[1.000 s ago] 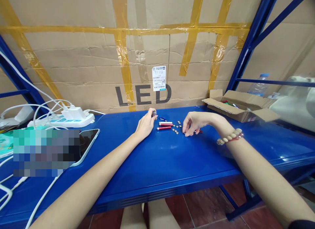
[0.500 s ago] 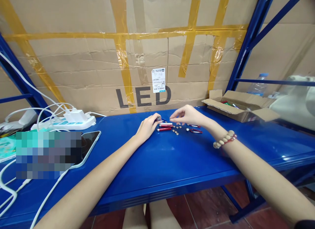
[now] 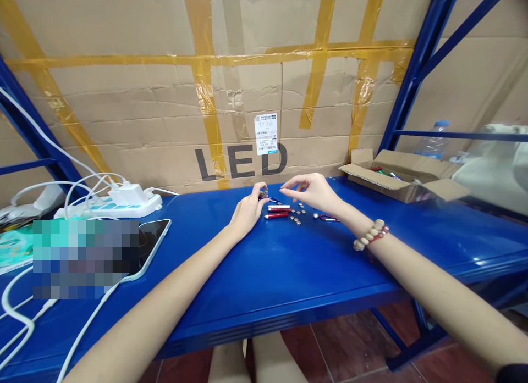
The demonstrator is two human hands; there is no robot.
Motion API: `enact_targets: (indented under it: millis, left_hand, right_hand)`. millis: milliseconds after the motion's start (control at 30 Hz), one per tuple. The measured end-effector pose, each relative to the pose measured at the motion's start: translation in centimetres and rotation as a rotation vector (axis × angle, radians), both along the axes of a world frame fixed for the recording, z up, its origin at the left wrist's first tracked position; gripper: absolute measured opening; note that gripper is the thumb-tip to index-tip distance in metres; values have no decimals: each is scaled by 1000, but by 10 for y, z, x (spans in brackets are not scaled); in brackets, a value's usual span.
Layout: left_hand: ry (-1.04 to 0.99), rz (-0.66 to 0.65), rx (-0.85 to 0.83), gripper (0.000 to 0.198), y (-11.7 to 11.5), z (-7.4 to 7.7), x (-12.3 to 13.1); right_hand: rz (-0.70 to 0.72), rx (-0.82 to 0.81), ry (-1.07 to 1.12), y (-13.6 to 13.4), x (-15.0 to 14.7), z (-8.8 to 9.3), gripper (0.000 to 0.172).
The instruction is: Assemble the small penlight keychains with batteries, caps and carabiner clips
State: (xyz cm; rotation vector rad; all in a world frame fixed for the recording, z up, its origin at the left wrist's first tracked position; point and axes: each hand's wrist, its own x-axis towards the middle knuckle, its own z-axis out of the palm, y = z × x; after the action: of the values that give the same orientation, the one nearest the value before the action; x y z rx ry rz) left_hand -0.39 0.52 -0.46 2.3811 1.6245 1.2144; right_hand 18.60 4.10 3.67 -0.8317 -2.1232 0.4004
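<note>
My left hand point(image 3: 246, 211) is closed round a small tube with a silvery end point(image 3: 264, 195), most of it hidden by the fingers. A thin dark clip point(image 3: 274, 200) shows beside those fingertips. My right hand point(image 3: 315, 193) hovers just to the right, thumb and forefinger brought together; whatever is between them is too small to make out. Two red metal tubes with silver ends, the nearer one point(image 3: 276, 215) and the farther one point(image 3: 279, 209), lie below the hands. Several button cells point(image 3: 297, 221) are scattered beside them. A red carabiner clip point(image 3: 329, 218) rests under my right wrist.
An open cardboard box point(image 3: 396, 177) with small coloured items stands at the back right. On the left are a white power strip point(image 3: 142, 206) with cables and a phone point(image 3: 153, 243). A large taped carton point(image 3: 165, 114) backs the blue table point(image 3: 264, 278).
My right hand has shifted slightly up and left, now covering one of the clips. My left forefinger has lifted and bent more over the tube's end.
</note>
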Motion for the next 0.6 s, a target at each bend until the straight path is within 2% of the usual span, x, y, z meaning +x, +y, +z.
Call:
enact_targets:
  millis: [100,200,267,400,500,600]
  left_hand:
    - [-12,-65,61,23,0,-1,0]
    - [35,-81,112,17,-1,0,-1]
    - [90,-55,138,15,-1,1,-1]
    - [197,-14,143,14,1,2,-4]
    - [164,39,91,14,6,-1,-8]
    - [86,148,-28,14,10,-4,-12]
  right_hand:
    - [27,18,-13,-2,-3,-1,26]
    - [127,-4,-69,-3,-6,-4,26]
    - [165,-5,-101,-3,-7,-4,26]
    - [123,1,-123,-2,-7,-6,25]
    - [101,-11,-143,0,-8,-10,24]
    - [105,4,-189,2,-11,-17,24]
